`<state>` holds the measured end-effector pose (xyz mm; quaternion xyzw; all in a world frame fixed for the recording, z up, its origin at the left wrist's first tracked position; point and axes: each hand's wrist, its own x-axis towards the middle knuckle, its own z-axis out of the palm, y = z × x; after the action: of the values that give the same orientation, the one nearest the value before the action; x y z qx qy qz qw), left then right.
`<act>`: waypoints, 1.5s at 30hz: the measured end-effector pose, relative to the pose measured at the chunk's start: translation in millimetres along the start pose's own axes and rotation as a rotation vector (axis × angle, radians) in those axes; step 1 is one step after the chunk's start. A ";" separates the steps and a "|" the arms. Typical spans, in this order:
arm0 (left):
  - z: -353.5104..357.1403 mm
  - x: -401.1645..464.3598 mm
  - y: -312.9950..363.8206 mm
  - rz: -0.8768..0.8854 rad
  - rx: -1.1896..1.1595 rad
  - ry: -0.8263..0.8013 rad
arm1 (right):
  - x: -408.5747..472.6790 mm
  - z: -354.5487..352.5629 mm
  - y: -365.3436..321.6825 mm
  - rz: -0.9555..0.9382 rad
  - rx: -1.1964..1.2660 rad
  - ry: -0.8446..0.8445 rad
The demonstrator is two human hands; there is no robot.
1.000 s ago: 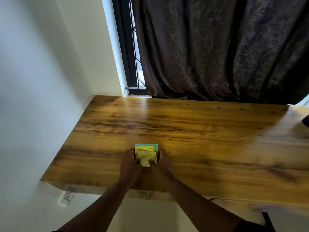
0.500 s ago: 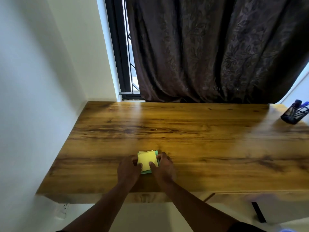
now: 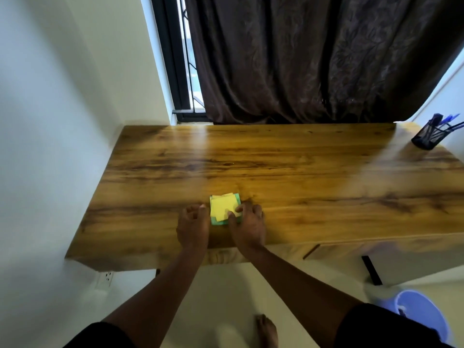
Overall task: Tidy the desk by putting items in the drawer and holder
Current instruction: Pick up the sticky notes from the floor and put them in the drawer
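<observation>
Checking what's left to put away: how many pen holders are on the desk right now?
1. The black mesh pen holder stands at the desk's far right corner, with blue pens in it. The desk runs past the frame's right edge, so another could be hidden there.
</observation>
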<state>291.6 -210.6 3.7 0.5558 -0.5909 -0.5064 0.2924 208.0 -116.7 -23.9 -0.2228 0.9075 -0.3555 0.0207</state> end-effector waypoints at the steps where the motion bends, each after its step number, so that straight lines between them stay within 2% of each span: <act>1: -3.1 -7.3 -3.5 -0.003 -0.077 0.004 | -7.5 1.2 -1.3 -0.030 0.011 0.014; 6: -21.7 -34.1 -36.9 0.046 -0.250 -0.068 | -47.6 2.9 -5.0 -0.156 0.063 -0.048; 9: -37.5 -46.3 -62.2 -0.007 -0.292 -0.148 | -71.1 6.8 3.1 -0.223 0.036 -0.239; 11: -49.1 -52.6 -80.9 -0.068 -0.290 -0.201 | -84.1 12.8 14.0 -0.184 0.088 -0.419; 13: -56.6 -54.1 -94.0 -0.213 -0.261 -0.243 | -92.5 17.6 25.8 -0.038 0.160 -0.595; 15: -57.0 -50.1 -103.6 -0.449 -0.301 -0.232 | -96.0 21.7 35.9 0.185 0.261 -0.752; 18: -55.5 -39.6 -110.9 -0.766 -0.467 -0.244 | -93.2 27.6 45.8 0.476 0.343 -0.908; 20: -52.1 -32.0 -117.3 -0.880 -0.550 -0.259 | -89.3 31.9 53.7 0.701 0.467 -0.965; 22: -48.0 -25.7 -122.3 -0.937 -0.628 -0.246 | -86.2 36.2 64.1 0.905 0.680 -0.908; 25: -41.0 -19.8 -126.3 -0.994 -0.745 -0.194 | -82.1 46.2 78.8 1.164 0.995 -0.658; 29: -32.5 -7.6 -139.9 -1.042 -0.876 -0.151 | -79.7 59.3 85.5 1.361 1.264 -0.364; 35: -21.7 9.2 -151.5 -1.039 -0.987 -0.157 | -70.6 67.5 86.3 1.443 1.451 -0.183; 45: -23.0 3.7 -151.7 -1.040 -1.051 -0.141 | -75.6 62.5 80.4 1.445 1.535 -0.141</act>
<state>366.4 -200.7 -129.8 0.5167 0.0516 -0.8300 0.2037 257.0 -72.7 -132.3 0.4231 0.3532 -0.7235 0.4156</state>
